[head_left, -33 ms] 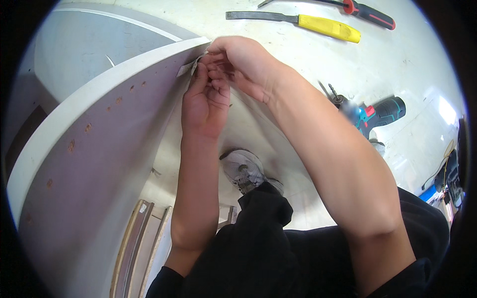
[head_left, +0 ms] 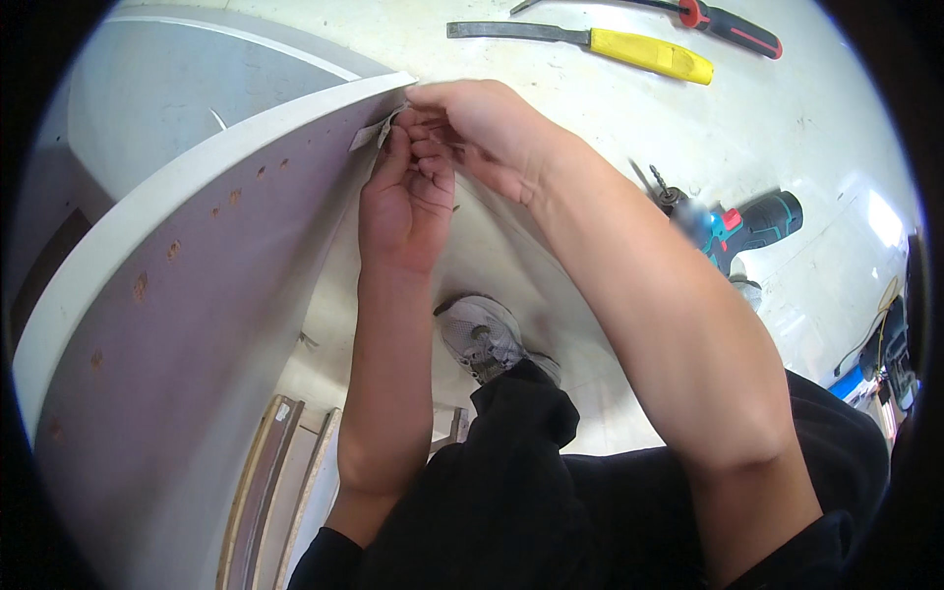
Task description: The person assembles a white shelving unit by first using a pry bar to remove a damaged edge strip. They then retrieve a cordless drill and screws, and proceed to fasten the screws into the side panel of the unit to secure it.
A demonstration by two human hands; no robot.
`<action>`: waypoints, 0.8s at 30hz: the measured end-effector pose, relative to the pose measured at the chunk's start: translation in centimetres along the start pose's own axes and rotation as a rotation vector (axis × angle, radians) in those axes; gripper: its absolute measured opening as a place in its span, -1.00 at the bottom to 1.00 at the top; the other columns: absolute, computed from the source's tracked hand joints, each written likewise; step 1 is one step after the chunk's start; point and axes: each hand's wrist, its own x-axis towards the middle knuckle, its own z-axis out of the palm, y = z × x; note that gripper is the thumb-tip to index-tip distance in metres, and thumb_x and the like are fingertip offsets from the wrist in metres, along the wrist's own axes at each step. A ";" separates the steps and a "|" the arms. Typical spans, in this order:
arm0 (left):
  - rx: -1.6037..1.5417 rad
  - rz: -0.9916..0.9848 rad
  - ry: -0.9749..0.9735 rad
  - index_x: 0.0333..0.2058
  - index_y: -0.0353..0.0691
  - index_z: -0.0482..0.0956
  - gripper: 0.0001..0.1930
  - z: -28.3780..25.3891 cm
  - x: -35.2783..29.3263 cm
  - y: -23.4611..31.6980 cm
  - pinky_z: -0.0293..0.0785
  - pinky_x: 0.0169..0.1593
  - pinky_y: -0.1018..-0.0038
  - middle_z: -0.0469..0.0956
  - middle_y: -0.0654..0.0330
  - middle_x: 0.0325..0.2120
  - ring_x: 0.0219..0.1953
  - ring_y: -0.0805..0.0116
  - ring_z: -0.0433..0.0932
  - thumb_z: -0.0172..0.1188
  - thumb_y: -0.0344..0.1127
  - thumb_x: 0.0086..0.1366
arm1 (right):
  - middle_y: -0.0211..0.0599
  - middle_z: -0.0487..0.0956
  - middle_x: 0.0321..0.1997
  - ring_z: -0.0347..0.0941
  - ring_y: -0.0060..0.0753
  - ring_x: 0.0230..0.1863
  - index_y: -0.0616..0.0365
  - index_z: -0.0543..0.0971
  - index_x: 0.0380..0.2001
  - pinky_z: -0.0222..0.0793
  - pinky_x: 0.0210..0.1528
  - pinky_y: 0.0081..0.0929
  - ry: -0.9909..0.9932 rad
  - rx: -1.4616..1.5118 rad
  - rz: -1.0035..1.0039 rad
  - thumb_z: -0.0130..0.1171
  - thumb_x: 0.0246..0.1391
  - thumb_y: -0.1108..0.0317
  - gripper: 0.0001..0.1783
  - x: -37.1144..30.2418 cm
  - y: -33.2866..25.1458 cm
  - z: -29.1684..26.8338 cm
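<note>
The right hand has shifted slightly nearer at the far end of the panel, and its raised back sits a little lower than before; the left hand has hardly moved. Both hands meet just beside the panel's far corner, the right one arched over from the right and the left one under it on the near side. The left thumb and fingertips are closed on a small pale strip, which lies against the panel's inner face near that corner, its loose end pointing left. The right fingers curl in close to the same spot, but their tips are partly hidden, so I cannot tell whether they grip the strip as well. The panel stands at the left, with a white edge along its top and a row of small, chipped holes in its greyish-violet face. On the pale floor, a flat-bladed tool with a yellow handle lies at the far side, with a red and black screwdriver beyond it to the right. A teal and black drill lies right of the right forearm, and a grey shoe shows between the forearms
</note>
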 end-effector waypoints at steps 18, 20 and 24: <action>0.156 0.062 0.212 -0.08 -0.33 0.44 -0.81 0.3 -0.4 -0.2 0.49 -0.27 0.68 0.50 0.20 -0.27 -0.29 0.51 0.48 0.02 -0.43 0.37 | -0.43 0.53 -0.51 0.37 -0.63 -0.51 0.17 0.57 -0.46 0.37 -0.42 -0.64 0.098 -0.110 0.072 0.24 0.09 0.34 -0.87 0.5 0.2 0.5; 0.259 0.140 0.229 -0.09 -0.38 0.43 -0.80 0.9 -0.6 -0.4 0.53 -0.21 0.64 0.50 0.17 -0.27 -0.28 0.49 0.49 0.03 -0.45 0.35 | -0.44 0.53 -0.51 0.38 -0.64 -0.51 0.15 0.57 -0.46 0.36 -0.41 -0.67 0.094 -0.096 0.068 0.23 0.10 0.34 -0.86 0.4 0.2 0.7; 0.381 0.184 0.216 -0.08 -0.37 0.44 -0.80 1.1 -0.6 0.2 0.52 -0.21 0.68 0.51 0.17 -0.25 -0.26 0.49 0.50 0.02 -0.44 0.36 | -0.48 0.55 -0.49 0.39 -0.64 -0.52 0.14 0.57 -0.45 0.34 -0.42 -0.68 0.121 -0.113 0.060 0.17 0.15 0.29 -0.83 0.8 0.2 1.0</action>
